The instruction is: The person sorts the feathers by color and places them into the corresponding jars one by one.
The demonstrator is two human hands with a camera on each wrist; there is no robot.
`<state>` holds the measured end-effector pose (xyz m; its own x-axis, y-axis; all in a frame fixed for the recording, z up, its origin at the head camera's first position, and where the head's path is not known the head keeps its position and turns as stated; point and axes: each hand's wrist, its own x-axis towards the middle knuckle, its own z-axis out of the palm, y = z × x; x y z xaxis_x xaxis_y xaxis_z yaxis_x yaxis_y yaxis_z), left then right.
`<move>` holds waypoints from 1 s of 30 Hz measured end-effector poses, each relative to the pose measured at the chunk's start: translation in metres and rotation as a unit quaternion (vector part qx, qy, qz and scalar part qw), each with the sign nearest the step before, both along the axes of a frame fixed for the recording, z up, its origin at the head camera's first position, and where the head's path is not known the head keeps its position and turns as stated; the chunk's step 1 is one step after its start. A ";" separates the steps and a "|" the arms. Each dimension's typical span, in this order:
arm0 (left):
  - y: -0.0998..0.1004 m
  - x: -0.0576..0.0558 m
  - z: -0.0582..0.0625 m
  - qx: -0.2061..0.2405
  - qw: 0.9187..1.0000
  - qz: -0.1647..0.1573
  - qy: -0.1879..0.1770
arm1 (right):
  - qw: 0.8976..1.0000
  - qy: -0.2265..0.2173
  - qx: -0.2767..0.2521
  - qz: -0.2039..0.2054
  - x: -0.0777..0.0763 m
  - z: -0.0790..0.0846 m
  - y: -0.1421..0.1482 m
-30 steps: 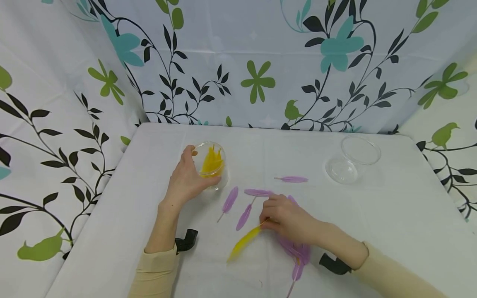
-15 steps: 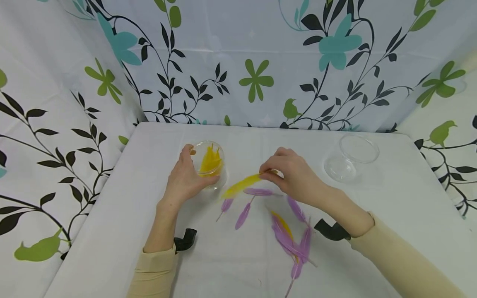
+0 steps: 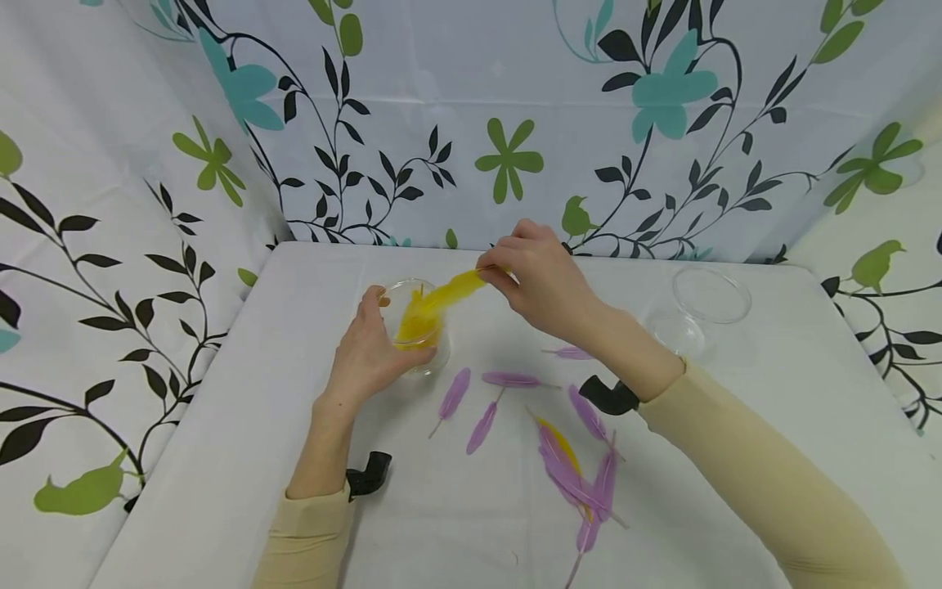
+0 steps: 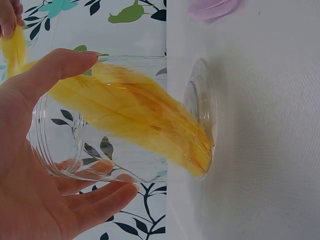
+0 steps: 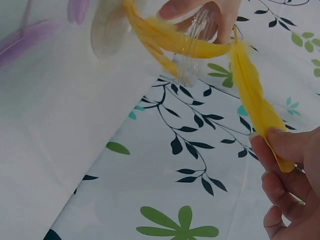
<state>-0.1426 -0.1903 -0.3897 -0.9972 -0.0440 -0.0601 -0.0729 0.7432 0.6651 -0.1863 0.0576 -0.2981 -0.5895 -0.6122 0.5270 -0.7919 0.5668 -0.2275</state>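
Observation:
My left hand grips a clear jar standing upright on the table, thumb on one side and fingers on the other. Several yellow feathers lean inside it. Between the thumb and fingertips of my right hand, a single yellow feather is pinched at one end. Its free end slants down to the jar's mouth and overlaps the feathers there in the head view. Nearer me, purple feathers lie scattered, some in a pile with a yellow feather partly hidden beneath them.
A second clear jar stands at the back right, partly behind my right forearm. One purple feather lies under that forearm. Black wrist mounts jut from both sleeves. A patterned curtain hangs behind the white table.
My right hand has lifted the yellow feather from near the pile, carrying it away from me and left to the jar's mouth. My left hand keeps its grip on the jar.

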 end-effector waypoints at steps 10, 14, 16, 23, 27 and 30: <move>0.000 0.000 0.002 0.001 1.000 -0.003 0.002 | 0.995 0.016 0.098 -0.031 -0.012 0.004 -0.030; 0.000 0.000 0.001 0.003 1.000 -0.003 0.001 | 0.990 0.033 0.134 -0.040 -0.013 0.003 -0.041; 0.000 0.000 0.001 0.004 1.000 -0.004 0.002 | 0.986 0.056 0.151 -0.042 -0.013 0.001 -0.046; -0.001 0.002 0.001 0.003 1.000 -0.009 0.010 | 0.971 0.105 0.213 -0.032 -0.013 -0.015 -0.064; -0.002 0.002 0.001 0.004 1.000 -0.010 0.014 | 0.965 0.092 0.246 -0.020 -0.013 -0.024 -0.074; -0.002 0.002 0.001 0.004 1.000 -0.012 0.019 | 0.960 0.082 0.266 -0.015 -0.013 -0.031 -0.081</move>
<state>-0.1402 -0.1922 -0.3891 -0.9996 -0.0191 -0.0214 -0.0286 0.7386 0.6736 -0.1990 -0.0232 -0.3288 -0.5460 -0.8053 0.2311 -0.7744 0.5904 0.2275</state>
